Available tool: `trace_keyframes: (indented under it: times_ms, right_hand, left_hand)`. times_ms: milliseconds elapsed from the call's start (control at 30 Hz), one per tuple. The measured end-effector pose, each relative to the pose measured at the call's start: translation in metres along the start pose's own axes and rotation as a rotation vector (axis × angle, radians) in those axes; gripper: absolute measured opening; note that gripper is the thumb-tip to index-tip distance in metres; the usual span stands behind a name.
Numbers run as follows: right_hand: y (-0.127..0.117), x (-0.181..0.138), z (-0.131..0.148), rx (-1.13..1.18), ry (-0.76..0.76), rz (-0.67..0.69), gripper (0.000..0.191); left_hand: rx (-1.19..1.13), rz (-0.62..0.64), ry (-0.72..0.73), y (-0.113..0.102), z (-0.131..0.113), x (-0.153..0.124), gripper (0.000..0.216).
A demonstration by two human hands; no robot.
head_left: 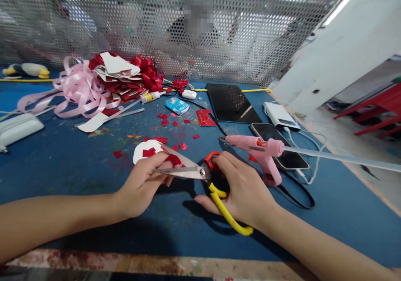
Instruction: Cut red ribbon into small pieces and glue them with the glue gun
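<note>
Step in hand: cutting, by the look of it; the scissors [188, 170] stand with blades parted around a red paper scrap [173, 159] at centre frame.
Left hand [142, 185]: fingers curled, pinching the red paper scrap between the blades, just above the blue bench [62, 168].
Right hand [242, 189]: closed through the orange and yellow handles, gripping the scissors.
Next move calls for: likely a steady squeeze, with the left fingertips kept off the blade edge.
Nearby: white paper disc [140, 148] with red bits, just behind the left hand; pink glue gun [263, 151] to the right; pink ribbon [75, 90] upper left.
</note>
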State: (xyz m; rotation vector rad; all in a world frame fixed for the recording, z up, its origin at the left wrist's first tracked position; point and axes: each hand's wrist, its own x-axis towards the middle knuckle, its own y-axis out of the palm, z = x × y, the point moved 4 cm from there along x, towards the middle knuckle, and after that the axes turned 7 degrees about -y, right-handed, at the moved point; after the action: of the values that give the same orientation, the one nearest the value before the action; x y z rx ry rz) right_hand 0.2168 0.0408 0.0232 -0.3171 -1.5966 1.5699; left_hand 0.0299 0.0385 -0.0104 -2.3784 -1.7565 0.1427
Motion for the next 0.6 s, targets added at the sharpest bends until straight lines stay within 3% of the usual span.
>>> trace_keyframes:
  times_ms: [333, 600]
  right_hand:
    - [-0.002, 0.001, 0.003, -0.018, -0.036, 0.032, 0.050]
    - [-0.001, -0.002, 0.002, -0.053, -0.007, 0.067, 0.054]
  left_hand:
    - [0.182, 0.053, 0.031, 0.003, -0.015, 0.003, 0.034]
    - [0.131, 0.040, 0.047, 0.004, -0.015, 0.003, 0.033]
